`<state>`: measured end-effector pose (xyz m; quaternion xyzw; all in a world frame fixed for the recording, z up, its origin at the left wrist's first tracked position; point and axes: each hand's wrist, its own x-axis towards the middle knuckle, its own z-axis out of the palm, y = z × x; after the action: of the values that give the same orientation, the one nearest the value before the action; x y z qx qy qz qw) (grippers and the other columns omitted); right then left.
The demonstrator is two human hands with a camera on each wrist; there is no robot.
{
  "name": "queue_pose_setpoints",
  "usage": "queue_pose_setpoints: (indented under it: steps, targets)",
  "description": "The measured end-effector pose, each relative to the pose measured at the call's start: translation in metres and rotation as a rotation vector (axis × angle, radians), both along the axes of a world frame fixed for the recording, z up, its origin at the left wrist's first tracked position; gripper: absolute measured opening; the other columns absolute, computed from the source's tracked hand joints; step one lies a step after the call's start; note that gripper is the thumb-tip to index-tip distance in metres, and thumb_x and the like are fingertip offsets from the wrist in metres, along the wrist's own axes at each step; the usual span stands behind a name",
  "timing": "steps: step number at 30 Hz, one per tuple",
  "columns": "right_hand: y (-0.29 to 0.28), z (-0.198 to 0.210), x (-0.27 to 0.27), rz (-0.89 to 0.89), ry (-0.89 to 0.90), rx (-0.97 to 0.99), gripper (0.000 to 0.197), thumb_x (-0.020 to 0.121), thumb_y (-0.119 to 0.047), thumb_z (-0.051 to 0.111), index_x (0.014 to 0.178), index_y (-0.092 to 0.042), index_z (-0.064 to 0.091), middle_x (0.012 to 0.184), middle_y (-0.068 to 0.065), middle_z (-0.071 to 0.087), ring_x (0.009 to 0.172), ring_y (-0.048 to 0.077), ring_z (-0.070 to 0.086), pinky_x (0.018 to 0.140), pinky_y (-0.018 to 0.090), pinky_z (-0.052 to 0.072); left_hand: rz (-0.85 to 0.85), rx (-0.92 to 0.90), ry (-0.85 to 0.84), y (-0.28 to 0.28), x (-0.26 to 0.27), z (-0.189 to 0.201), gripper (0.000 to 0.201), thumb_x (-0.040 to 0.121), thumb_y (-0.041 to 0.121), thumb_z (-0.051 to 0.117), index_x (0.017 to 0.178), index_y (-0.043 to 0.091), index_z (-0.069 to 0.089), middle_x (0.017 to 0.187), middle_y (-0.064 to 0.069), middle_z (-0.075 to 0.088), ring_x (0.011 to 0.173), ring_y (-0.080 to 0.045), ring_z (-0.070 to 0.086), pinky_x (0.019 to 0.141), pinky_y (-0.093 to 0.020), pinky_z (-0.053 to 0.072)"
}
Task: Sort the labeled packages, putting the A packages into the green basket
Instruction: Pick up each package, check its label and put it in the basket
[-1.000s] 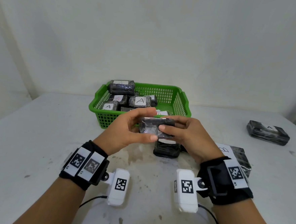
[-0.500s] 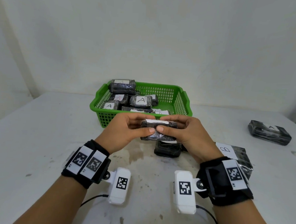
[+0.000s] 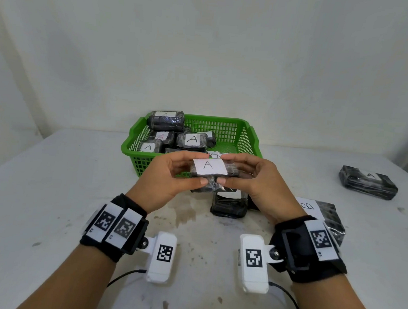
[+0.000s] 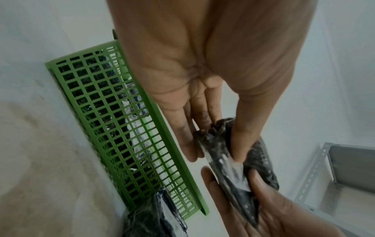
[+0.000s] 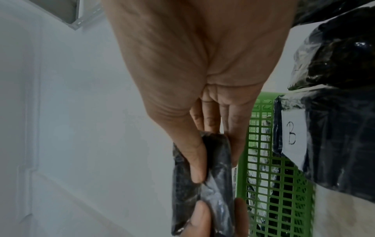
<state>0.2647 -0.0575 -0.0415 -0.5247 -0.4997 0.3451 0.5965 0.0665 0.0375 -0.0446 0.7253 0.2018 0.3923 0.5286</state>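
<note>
A person's left hand (image 3: 170, 176) and right hand (image 3: 254, 179) are pinching a black wrapped package (image 3: 211, 176) by its 2 ends, fingers clamped, tilting its "A" label up, likely to read it, just before the green basket (image 3: 245, 138) on the bench (image 3: 50, 192).

Bare forearms, chunky wrist gear on both sides

Each wrist has a black strap (image 3: 114, 230) with white square-code tags, plus a white camera box (image 3: 162, 257) wearing its own code and trailing a thin black cable (image 3: 127, 275).
</note>
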Motion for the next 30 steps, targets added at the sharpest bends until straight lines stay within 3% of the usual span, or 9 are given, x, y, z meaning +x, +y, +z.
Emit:
queue_pose_setpoints:
  steps: [3,5,7,8,12,17,23,25,30]
  targets:
    - [-0.0017,0.0026,-0.0009,0.014,-0.042,-0.074,0.063,0.068,-0.019,0.092,0.127,-0.022,0.069,0.12,-0.005,0.076,0.107,0.004,0.074,0.085,0.016,0.058,0.025,0.029,-0.036,0.003,-0.0012,-0.0006,0.054,0.072,-0.01,0.079,0.116,0.018,0.068,0.117,0.0,0.073,0.116,-0.014,0.065,0.09,-0.032,0.058]
    - [-0.0011,0.0023,-0.0028,0.081,0.083,-0.108,0.06,0.066,-0.028,0.088,0.122,-0.017,0.07,0.116,0.004,0.079,0.109,0.015,0.075,0.09,0.025,0.06,0.015,0.04,-0.05,0.003,-0.0012,-0.0005,0.056,0.071,-0.01,0.08,0.117,0.017,0.066,0.119,-0.001,0.072,0.118,-0.014,0.064,0.091,-0.033,0.058]
    - [-0.0007,0.0022,-0.0053,0.135,0.224,-0.114,0.048,0.071,-0.023,0.083,0.116,-0.007,0.071,0.111,0.017,0.079,0.104,0.032,0.076,0.087,0.032,0.064,-0.02,0.023,-0.062,0.0015,-0.0008,-0.0007,0.059,0.07,-0.009,0.081,0.12,0.015,0.063,0.122,-0.004,0.07,0.12,-0.016,0.063,0.092,-0.033,0.057]
    - [0.0005,0.0016,-0.0055,0.137,0.246,-0.114,0.044,0.075,-0.019,0.082,0.114,-0.005,0.071,0.109,0.019,0.079,0.102,0.034,0.076,0.087,0.032,0.064,-0.042,0.008,-0.062,0.0007,-0.0008,-0.0005,0.06,0.069,-0.007,0.082,0.123,0.013,0.062,0.124,-0.005,0.068,0.12,-0.018,0.063,0.092,-0.033,0.057]
    - [0.0016,-0.0034,-0.0004,0.085,0.17,-0.111,0.042,0.081,0.001,0.082,0.121,-0.006,0.068,0.114,0.011,0.079,0.108,0.028,0.076,0.1,0.043,0.06,-0.058,-0.032,-0.024,-0.0013,-0.001,0.0028,0.057,0.076,0.012,0.078,0.13,0.011,0.06,0.128,-0.003,0.067,0.117,-0.017,0.064,0.088,-0.027,0.056]
    - [0.0018,-0.0024,-0.0023,0.06,0.107,-0.091,0.027,0.083,-0.006,0.082,0.109,-0.014,0.076,0.109,0.005,0.081,0.106,0.024,0.076,0.092,0.033,0.06,0.006,0.0,0.014,0.0016,-0.0002,-0.0007,0.044,0.082,-0.004,0.073,0.125,0.006,0.065,0.119,-0.005,0.073,0.109,-0.025,0.069,0.087,-0.028,0.058]
    - [0.0007,-0.0009,-0.0048,-0.018,0.125,-0.008,0.015,0.086,-0.006,0.08,0.1,-0.01,0.077,0.101,0.009,0.082,0.093,0.02,0.078,0.075,0.024,0.062,-0.029,-0.056,0.031,-0.0002,-0.0008,0.0008,0.048,0.079,0.006,0.077,0.126,0.012,0.065,0.118,-0.004,0.073,0.111,-0.018,0.069,0.095,-0.032,0.056]
    - [0.0007,-0.0004,-0.0054,0.006,0.107,-0.004,0.02,0.083,-0.007,0.083,0.101,-0.014,0.076,0.103,0.005,0.082,0.095,0.017,0.078,0.078,0.023,0.061,0.006,-0.055,0.03,0.0008,-0.0012,0.0001,0.046,0.077,0.006,0.079,0.121,0.015,0.067,0.114,-0.004,0.074,0.109,-0.02,0.07,0.094,-0.036,0.056]
    - [0.001,-0.0017,-0.0025,0.016,-0.004,-0.001,0.041,0.078,-0.005,0.087,0.117,-0.011,0.074,0.111,0.002,0.081,0.106,0.018,0.076,0.093,0.031,0.059,-0.043,-0.091,0.015,-0.0005,-0.0016,0.0019,0.044,0.084,0.001,0.072,0.126,0.009,0.064,0.118,-0.004,0.073,0.108,-0.018,0.07,0.08,-0.026,0.059]
